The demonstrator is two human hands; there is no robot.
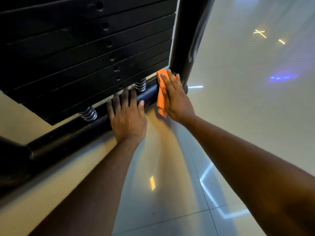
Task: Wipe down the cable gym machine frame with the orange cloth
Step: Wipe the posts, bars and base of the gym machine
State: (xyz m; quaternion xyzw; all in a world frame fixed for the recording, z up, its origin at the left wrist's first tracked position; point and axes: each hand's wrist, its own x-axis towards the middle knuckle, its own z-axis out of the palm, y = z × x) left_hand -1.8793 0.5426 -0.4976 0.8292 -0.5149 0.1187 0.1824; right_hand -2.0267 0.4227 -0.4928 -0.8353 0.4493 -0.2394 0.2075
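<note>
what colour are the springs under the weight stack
Silver metal springs, seen in the head view.

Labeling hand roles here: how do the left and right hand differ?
The right hand presses the orange cloth onto the base bar beside the upright post; the left hand is bare. The left hand rests flat farther along the bar, near the springs; the right hand sits at the corner joint. Both lie palm down on the same bar, fingers extended.
</note>
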